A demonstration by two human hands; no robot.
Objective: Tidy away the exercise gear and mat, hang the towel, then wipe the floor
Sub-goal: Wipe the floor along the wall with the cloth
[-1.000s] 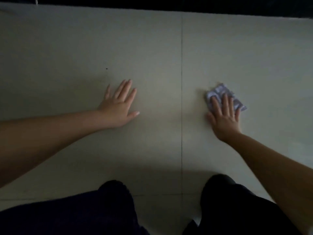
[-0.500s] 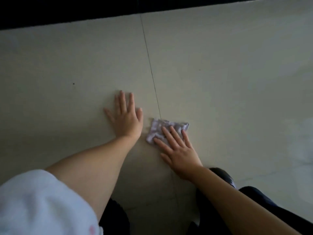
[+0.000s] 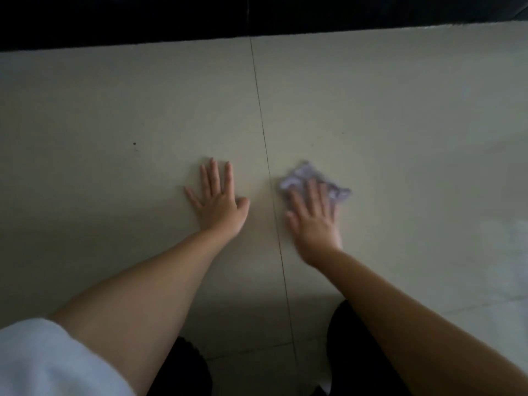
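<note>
I see my right hand flat on the floor, fingers straight and spread, pressing down on a small pale lilac cloth. The grip is not curled round anything; the cloth lies under the fingertips, and its crumpled far half sticks out beyond them. Hand and cloth are both a little blurred. The cloth sits just to the right of a thin dark joint line that runs away from me across the floor, near its middle.

My left hand lies on the other side of that line, palm down on the bare tile, fingers straight and slightly fanned, thumb out toward the line. It holds nothing. The two hands are near each other, with the line between them, not touching.

A white sleeve shows at the lower left over my left upper arm. Dark trousered knees rest on the floor at the near edge, one on each side of the line. A tiny dark speck marks the tile well left of my left hand. A black band runs along the floor's far edge.
</note>
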